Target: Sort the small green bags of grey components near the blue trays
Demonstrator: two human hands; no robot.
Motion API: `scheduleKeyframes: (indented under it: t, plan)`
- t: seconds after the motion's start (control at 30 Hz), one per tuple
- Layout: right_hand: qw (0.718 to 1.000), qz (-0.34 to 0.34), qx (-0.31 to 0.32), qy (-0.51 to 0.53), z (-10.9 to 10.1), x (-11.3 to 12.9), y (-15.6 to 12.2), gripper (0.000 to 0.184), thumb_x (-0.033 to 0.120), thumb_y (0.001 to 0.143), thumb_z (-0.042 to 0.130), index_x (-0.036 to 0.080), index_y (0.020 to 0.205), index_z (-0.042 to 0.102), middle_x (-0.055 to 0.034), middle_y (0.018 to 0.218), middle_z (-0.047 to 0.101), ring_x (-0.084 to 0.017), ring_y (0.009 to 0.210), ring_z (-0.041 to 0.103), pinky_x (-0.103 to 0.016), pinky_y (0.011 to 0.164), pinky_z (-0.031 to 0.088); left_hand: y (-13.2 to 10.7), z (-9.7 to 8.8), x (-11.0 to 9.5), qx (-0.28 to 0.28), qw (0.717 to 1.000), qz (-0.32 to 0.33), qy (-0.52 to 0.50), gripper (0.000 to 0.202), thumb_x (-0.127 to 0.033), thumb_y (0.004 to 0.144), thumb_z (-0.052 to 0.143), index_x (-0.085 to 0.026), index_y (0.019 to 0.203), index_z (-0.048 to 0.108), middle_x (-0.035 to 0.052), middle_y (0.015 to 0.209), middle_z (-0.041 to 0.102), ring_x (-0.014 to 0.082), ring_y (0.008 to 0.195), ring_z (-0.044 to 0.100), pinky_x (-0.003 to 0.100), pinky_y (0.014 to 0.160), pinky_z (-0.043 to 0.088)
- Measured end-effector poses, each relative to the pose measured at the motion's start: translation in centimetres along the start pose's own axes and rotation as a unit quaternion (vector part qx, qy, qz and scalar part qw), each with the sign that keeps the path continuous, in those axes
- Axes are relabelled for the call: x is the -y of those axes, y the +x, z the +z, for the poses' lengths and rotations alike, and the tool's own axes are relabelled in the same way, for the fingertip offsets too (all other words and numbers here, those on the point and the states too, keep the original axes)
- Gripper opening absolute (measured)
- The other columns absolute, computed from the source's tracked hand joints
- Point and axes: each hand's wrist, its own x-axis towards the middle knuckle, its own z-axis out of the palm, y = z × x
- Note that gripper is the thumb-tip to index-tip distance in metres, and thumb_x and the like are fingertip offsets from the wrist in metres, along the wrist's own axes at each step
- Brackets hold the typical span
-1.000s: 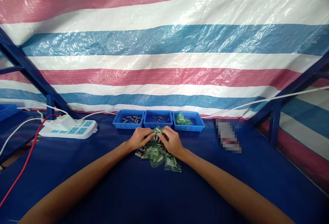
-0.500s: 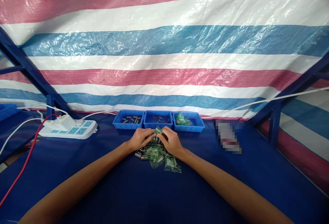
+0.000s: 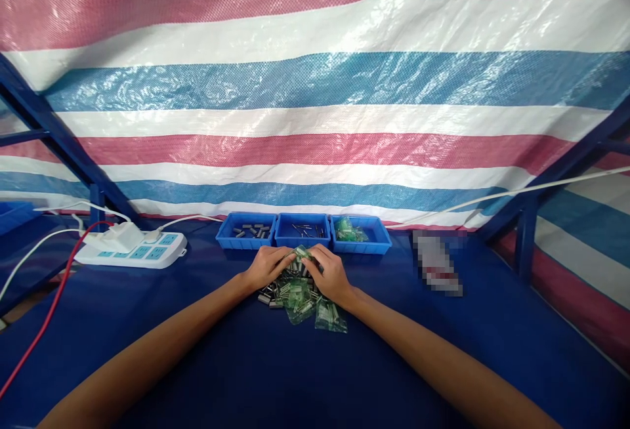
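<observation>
left hand + right hand: both pinching a crinkly green plastic bag at their fingertips | bag's at the far side of a messy heap of stubby grey metal cylinders and see-through packets | boxy blue plastic trays just behind | shiny woven striped tarp out back

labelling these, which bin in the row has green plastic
The right bin; green plastic shows in it, while the left bin holds short cylinders and the middle bin thin pins.
</observation>
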Motion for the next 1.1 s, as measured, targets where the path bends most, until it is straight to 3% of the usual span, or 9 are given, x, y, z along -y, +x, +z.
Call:
scheduleKeyframes:
  t: [0.07,0.23,0.4,0.6,0.73,0.83,0.93,1.03,1.1]
  plan:
    - [1.000,-0.002,-0.002,-0.005,0.0,0.0,0.0,0.018,0.029,0.094,0.043,0.018,0.094,0.057,-0.0044,0.077,0.053,-0.014,0.063,0.051,-0.026,0.059,0.042,0.0,0.0,0.1,0.003,1.000,-0.003,-0.003,0.024,-0.025,0.096,0.039,-0.013,0.088,0.059,-0.0012,0.061,0.055,0.0080,0.051,0.049,0.020,0.052,0.033]
    - [1.000,-0.006,0.000,0.002,-0.1,0.0,0.0,0.022,0.031,0.094,0.043,0.017,0.105,0.056,-0.0042,0.075,0.056,-0.014,0.062,0.052,-0.026,0.059,0.042,-0.3,0.3,0.5,0.000,1.000,-0.017,-0.002,0.029,-0.027,0.096,0.041,-0.013,0.077,0.057,-0.0033,0.053,0.050,0.0069,0.046,0.045,0.019,0.050,0.031]
    - [1.000,-0.027,-0.014,0.001,-0.2,0.1,0.1,0.021,0.029,0.094,0.042,0.017,0.090,0.059,-0.0035,0.072,0.054,-0.013,0.061,0.051,-0.025,0.060,0.042,-0.3,0.4,0.7,0.000,1.000,-0.006,0.003,0.027,-0.028,0.095,0.043,-0.013,0.082,0.061,-0.0018,0.057,0.055,0.0072,0.049,0.049,0.019,0.051,0.033]
    - [1.000,-0.006,-0.027,0.011,-0.3,0.3,0.2,0.023,0.025,0.093,0.045,0.016,0.076,0.058,-0.0021,0.068,0.052,-0.013,0.062,0.050,-0.025,0.061,0.040,-0.3,0.4,0.6,-0.020,1.000,-0.008,0.004,0.022,-0.029,0.093,0.048,-0.014,0.085,0.063,-0.0002,0.062,0.062,0.0079,0.050,0.054,0.018,0.052,0.037]
    - [0.999,0.011,-0.046,0.002,-1.1,1.0,0.8,0.026,0.028,0.093,0.043,0.017,0.074,0.058,-0.0021,0.067,0.053,-0.013,0.061,0.050,-0.024,0.061,0.040,-0.6,0.5,0.7,-0.053,0.997,-0.050,-0.028,0.019,-0.029,0.091,0.051,-0.015,0.102,0.058,0.0008,0.069,0.065,0.0093,0.053,0.057,0.018,0.054,0.042]
    - [0.994,0.044,-0.099,-0.024,-2.5,1.1,2.2,0.029,0.030,0.091,0.045,0.016,0.068,0.056,-0.0001,0.062,0.049,-0.012,0.057,0.046,-0.023,0.058,0.037,-0.7,0.7,0.8,-0.065,0.992,-0.078,-0.078,0.030,-0.028,0.090,0.051,-0.015,0.117,0.048,0.0022,0.077,0.066,0.0102,0.057,0.060,0.019,0.057,0.046]
    - [0.983,0.102,-0.127,-0.080,-4.9,0.2,4.0,0.032,0.033,0.089,0.046,0.015,0.064,0.056,0.0007,0.060,0.051,-0.012,0.056,0.045,-0.022,0.057,0.034,-0.7,0.7,0.8,-0.053,0.991,-0.081,-0.091,0.032,-0.026,0.091,0.050,-0.016,0.120,0.044,0.0023,0.079,0.065,0.0106,0.060,0.062,0.020,0.059,0.048]
    - [0.965,0.180,-0.087,-0.168,-8.0,-1.0,5.7,0.034,0.035,0.088,0.046,0.016,0.061,0.057,0.0020,0.051,0.049,-0.012,0.051,0.044,-0.022,0.053,0.032,-0.7,0.6,0.8,-0.042,0.993,-0.079,-0.079,0.030,-0.025,0.091,0.049,-0.017,0.120,0.044,0.0023,0.079,0.065,0.0117,0.063,0.063,0.021,0.061,0.049]
    - [0.944,0.207,-0.042,-0.253,-9.9,-1.6,6.4,0.028,0.030,0.086,0.047,0.016,0.067,0.062,-0.0005,0.058,0.057,-0.014,0.057,0.051,-0.022,0.055,0.033,-0.6,0.6,0.7,-0.036,0.994,-0.078,-0.072,0.029,-0.025,0.092,0.048,-0.017,0.119,0.044,0.0024,0.079,0.065,0.0122,0.065,0.064,0.021,0.062,0.049]
